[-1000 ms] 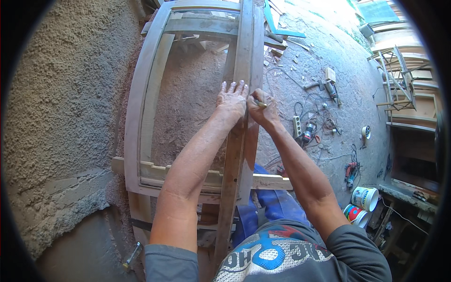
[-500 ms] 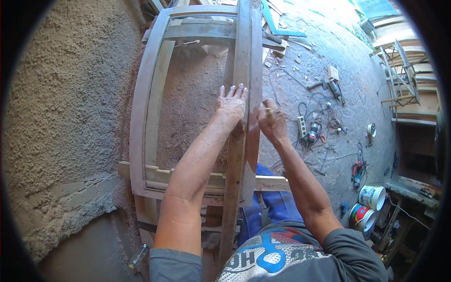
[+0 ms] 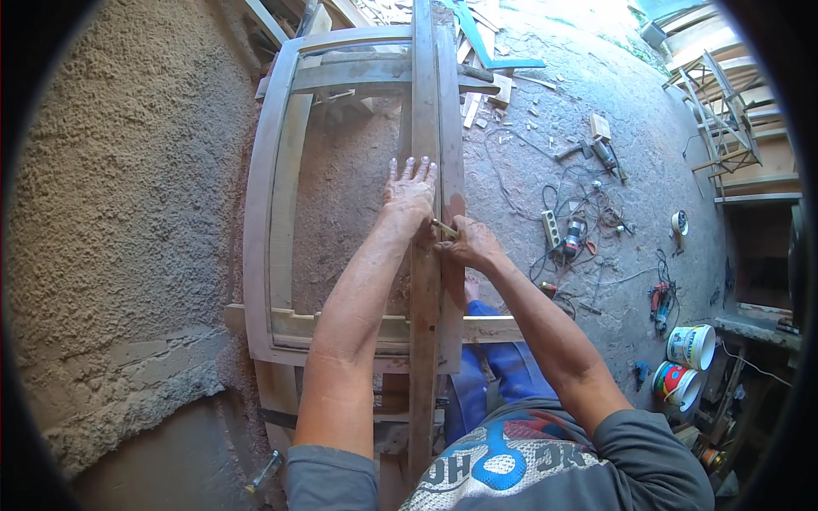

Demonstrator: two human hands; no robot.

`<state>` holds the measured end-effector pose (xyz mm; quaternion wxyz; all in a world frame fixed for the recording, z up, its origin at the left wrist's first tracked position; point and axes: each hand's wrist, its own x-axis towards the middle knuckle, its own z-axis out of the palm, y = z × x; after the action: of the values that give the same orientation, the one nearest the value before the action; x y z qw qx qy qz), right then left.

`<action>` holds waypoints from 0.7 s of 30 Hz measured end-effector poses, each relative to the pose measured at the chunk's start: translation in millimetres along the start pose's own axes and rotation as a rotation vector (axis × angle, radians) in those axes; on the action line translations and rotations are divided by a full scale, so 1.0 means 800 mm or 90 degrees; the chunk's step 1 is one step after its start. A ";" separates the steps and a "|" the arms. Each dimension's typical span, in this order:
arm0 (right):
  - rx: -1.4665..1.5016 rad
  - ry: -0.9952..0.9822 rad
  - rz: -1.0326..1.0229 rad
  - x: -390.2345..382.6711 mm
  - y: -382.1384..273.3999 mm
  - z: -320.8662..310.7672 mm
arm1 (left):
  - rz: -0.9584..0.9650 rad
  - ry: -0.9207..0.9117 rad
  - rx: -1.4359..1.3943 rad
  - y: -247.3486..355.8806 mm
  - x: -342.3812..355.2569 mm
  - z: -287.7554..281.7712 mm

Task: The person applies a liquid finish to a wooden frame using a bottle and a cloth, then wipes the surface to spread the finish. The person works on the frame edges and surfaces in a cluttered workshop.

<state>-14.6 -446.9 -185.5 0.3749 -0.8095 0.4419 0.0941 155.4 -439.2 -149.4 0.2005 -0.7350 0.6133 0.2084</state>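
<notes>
A large wooden frame point(image 3: 259, 213) with a rounded top rail lies before me, with a long straight wooden board point(image 3: 424, 341) running lengthwise over its right side. My left hand point(image 3: 411, 198) rests on the board, its fingers stretched out and pointing away from me. Just to the right, my right hand point(image 3: 474, 245) pinches a thin, pale stick-like pencil point(image 3: 444, 228). The pencil points left toward the board, close to the heel of my left hand. Its tip is too small to make out.
A light wooden crosspiece point(image 3: 490, 329) supports the frame's near end. A rough wall point(image 3: 145, 196) rises at left. On the floor at right lie a power strip point(image 3: 550, 228), power tools point(image 3: 574, 237) and tangled cords. Beyond them are white buckets point(image 3: 691, 347) and a metal stand point(image 3: 724, 119).
My right hand, blurred and closed before, has come slightly left and nearer to me, and the pencil now shows at the board. My left hand stays on the board. The whole view has shifted slightly.
</notes>
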 end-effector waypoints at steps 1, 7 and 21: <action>0.006 -0.029 0.008 0.001 -0.007 -0.006 | -0.003 0.001 0.008 0.000 -0.002 0.001; 0.003 -0.081 0.062 0.010 -0.019 -0.011 | -0.017 0.038 -0.007 -0.002 -0.022 0.004; -0.016 -0.079 0.067 0.017 -0.016 -0.010 | 0.059 0.109 -0.016 0.051 -0.203 0.133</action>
<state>2.2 -456.9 -180.1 0.3861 -0.7822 0.4589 0.1690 82.9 -254.5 -149.4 0.1284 -0.7236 0.6585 0.1620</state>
